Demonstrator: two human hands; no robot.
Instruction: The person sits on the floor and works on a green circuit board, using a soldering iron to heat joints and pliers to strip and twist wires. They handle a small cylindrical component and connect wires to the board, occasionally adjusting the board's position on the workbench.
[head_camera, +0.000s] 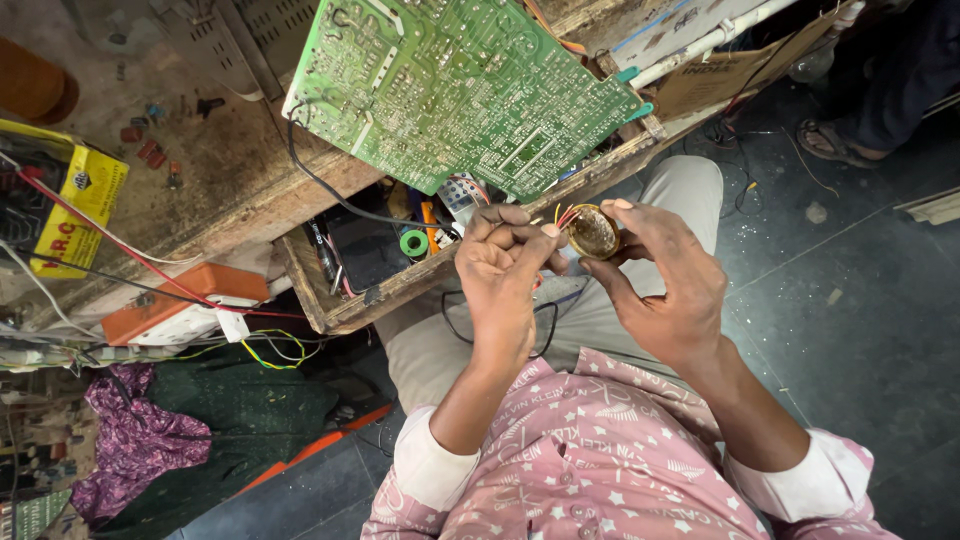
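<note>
A small round coil wound with brownish-gold tape (593, 232) is pinched between the thumb and fingertips of the right hand (665, 285), which is held above the lap, just off the front edge of the wooden workbench (230, 190). Thin red and yellow wire leads (565, 215) stick out from the left side of the coil, and they are touched by the pressed-together fingertips of the left hand (505, 275), whose fingers are curled in a fine pinch; whether a wire end is actually gripped cannot be told. A thin black wire (545, 330) loops below the left hand over the beige trousers (600, 320). Just behind the hands, a large green printed circuit board (455, 85) is laid tilted over the bench's front edge, above an open wooden drawer (340, 300) in which a green tape roll (413, 243) and dark parts are kept. Toward the bench's left edge, a yellow box (85, 195) and an orange flat case (185, 295) are seen, with red and yellow wires trailing across them.
</note>
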